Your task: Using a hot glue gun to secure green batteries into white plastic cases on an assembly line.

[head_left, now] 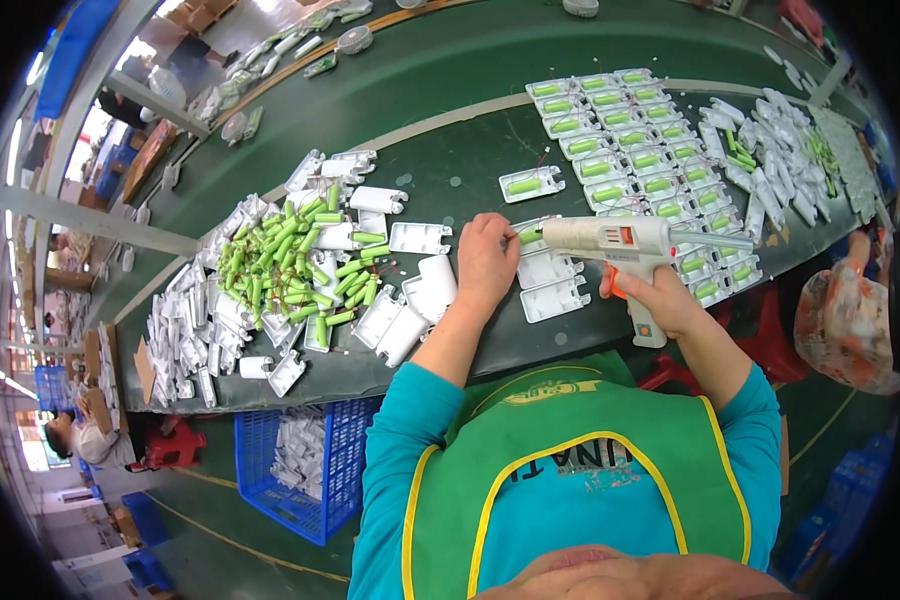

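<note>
My right hand [662,300] is wrapped round the handle of a white glue gun [585,235] with an orange trigger. A pale glue stick [715,240] runs out of its back end, and its front end lies over a white plastic shell. My left hand [488,262] has its fingers drawn together at the end of a green battery cell [530,236] in that shell. The gun hides part of the cell and shell. Just nearer me lie white shells [555,298] without cells. Beyond my left hand sits a single shell with a green cell [525,186].
Left of me is a heap of green cells [270,255] among loose white shells [185,330]. Rows of filled shells [630,140] cover the right side, with more white parts [780,160] beyond. A blue crate [345,470] stands below the table edge. Other people sit nearby.
</note>
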### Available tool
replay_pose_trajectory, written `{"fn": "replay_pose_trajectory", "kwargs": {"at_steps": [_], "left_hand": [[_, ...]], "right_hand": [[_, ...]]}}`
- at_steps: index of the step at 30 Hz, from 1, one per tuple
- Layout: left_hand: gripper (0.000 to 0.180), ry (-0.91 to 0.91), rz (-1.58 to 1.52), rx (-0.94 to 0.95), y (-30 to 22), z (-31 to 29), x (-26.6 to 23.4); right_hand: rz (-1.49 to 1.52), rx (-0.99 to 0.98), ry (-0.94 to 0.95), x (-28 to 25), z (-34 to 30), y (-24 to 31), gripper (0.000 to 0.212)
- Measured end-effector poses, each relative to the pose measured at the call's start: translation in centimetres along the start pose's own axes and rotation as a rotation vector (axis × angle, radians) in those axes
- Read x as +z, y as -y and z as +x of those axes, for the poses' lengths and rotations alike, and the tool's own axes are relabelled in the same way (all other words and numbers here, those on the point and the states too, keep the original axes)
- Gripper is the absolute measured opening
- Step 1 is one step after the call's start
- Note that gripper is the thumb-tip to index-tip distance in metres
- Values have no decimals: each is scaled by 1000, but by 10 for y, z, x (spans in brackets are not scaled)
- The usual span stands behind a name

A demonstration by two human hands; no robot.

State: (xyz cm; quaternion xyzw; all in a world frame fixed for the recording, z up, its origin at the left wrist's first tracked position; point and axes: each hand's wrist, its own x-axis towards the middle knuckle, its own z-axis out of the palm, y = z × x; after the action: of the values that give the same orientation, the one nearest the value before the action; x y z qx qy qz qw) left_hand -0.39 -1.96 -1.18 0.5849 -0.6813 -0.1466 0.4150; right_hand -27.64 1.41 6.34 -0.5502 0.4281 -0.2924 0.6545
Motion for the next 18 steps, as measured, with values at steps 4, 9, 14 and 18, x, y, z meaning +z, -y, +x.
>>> {"fn": "replay_pose_trajectory", "kwargs": {"at_steps": [4,9,14,18], "left_hand": [[14,-46,5,64,2,1,3],[14,-22,18,61,1,2,3],[13,-25,27,70,0,1,3],[14,-13,34,74,0,2,2]], "right_hand": [[44,-11,-15,2,4,3,32],[20,-6,-8,0,7,0,33],[40,-6,-44,3,2,7,33],[1,26,-44,-2,-3,0,34]]}}
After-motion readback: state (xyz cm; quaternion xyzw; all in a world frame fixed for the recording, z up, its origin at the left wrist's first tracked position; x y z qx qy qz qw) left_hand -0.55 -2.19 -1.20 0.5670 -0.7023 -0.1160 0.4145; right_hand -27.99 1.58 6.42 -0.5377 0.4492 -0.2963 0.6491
